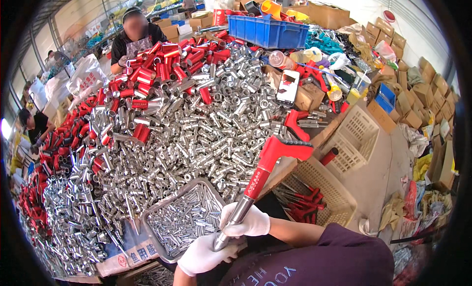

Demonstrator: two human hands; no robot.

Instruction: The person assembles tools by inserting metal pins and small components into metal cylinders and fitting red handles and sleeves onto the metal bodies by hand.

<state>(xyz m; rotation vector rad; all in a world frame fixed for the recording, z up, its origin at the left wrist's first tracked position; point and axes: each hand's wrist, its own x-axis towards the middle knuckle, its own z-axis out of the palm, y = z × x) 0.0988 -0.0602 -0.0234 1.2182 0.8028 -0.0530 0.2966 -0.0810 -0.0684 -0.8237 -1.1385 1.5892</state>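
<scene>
A nail gun (259, 175) with a red grip and body and a silver barrel slants across my front, its grip end up and to the right. My right hand (248, 221), in a white glove, is wrapped round the silver barrel. Just below it my left hand (204, 255), also gloved in white, closes on the barrel's lower end. Beside my hands a metal tray (147, 218) holds many small silver pins. Behind the tool a second red grip piece (296, 125) lies at the table's edge.
Silver metal fittings (196, 148) and red tubes (164, 65) are heaped over the table. A phone (287, 87) leans among boxes. A blue crate (268, 31) stands at the back. Cream plastic baskets (344, 200) sit low at right. Across the heap is a co-worker (135, 38).
</scene>
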